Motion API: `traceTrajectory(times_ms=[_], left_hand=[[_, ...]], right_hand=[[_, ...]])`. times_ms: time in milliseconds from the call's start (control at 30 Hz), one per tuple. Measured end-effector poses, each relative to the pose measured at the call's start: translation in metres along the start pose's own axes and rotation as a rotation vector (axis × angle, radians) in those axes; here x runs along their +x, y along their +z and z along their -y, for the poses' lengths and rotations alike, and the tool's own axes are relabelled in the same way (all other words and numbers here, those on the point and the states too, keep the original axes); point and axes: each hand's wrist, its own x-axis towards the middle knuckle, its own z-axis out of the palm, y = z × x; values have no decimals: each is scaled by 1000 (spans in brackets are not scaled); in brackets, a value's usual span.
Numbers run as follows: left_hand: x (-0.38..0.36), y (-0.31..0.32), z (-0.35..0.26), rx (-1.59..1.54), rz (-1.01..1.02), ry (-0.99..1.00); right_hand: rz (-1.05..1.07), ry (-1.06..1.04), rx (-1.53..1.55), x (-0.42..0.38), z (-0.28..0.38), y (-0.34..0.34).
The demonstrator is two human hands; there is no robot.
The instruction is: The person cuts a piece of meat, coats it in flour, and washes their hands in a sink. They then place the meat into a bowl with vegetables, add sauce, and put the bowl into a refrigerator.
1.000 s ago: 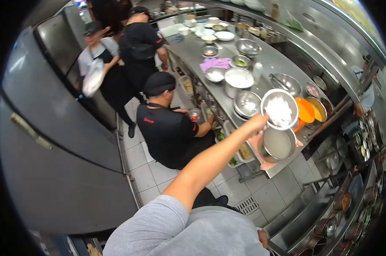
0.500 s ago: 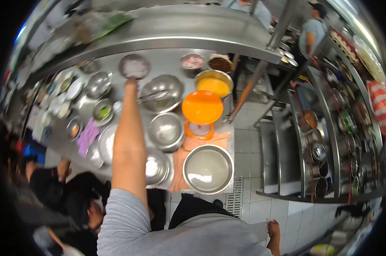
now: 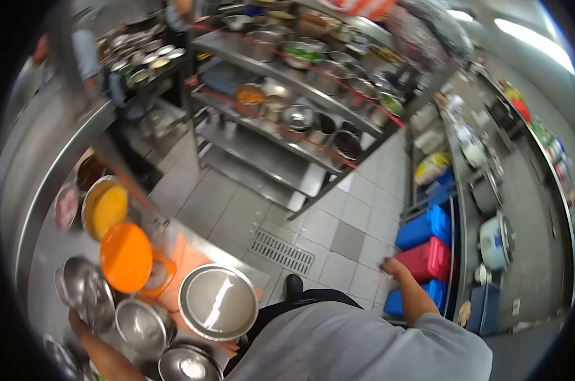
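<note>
Mid-reach, seemingly, with left hand by steel bowl at eight o'clock, right hand at four, can't tell how either grips, likely calling for steady fingers!

You can read no text, brand, number or sign here. Any markings are too blurred to identify.

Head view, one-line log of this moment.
Left hand: by round silver steel bowl; contact: unclear; right hand: near boxy red plastic bin
</note>
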Motion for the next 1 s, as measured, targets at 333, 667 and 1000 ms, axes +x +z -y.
traceTrajectory(times_ms=[333,667,1000], left_hand=[[-56,119,-108,576,-520,35],[-242,639,-167,877,-324,771],[-407,1169,5,690,1087,176]], right_hand=[[-52,-137,196,29,-19,0],[445,345,997,188,-225,40],[20,-30,1254,368,-180,-209]])
